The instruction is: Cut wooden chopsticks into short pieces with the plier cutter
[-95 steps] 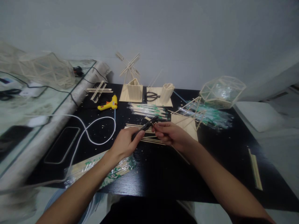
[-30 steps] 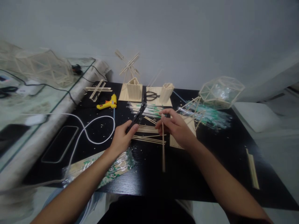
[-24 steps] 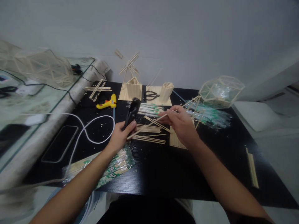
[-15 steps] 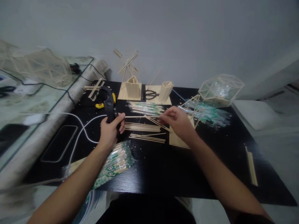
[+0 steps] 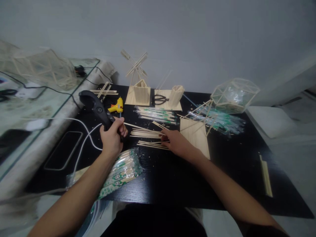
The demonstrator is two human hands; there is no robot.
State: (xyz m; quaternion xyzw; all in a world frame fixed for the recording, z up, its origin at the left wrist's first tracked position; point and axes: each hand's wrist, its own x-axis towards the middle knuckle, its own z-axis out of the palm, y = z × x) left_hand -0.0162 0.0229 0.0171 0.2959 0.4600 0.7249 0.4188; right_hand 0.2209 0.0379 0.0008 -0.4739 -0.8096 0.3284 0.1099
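Note:
My left hand [image 5: 112, 135] is wrapped round the handle of a black cutting tool [image 5: 97, 107], whose curved head points up and left. My right hand [image 5: 174, 141] is closed over the right ends of a group of thin wooden sticks [image 5: 145, 133]; what its fingertips grip is hidden. Just below lie more loose sticks [image 5: 150, 144]. Right of my right hand is a flat wooden panel [image 5: 195, 131] with thin sticks rising over it. A yellow glue gun [image 5: 118, 106] stands behind my left hand.
Behind are a stick windmill [image 5: 137, 65], a wooden tube [image 5: 176, 95] on a board, black scissors [image 5: 160, 99] and bagged sticks [image 5: 158, 114]. A packet [image 5: 123, 169] lies in front, a phone [image 5: 63, 150] left, a geometric frame [image 5: 234, 95] back right.
My left hand and the black tool have moved left and tilted, uncovering the glue gun. My right hand has moved down and left from the stick held between both hands to the loose sticks.

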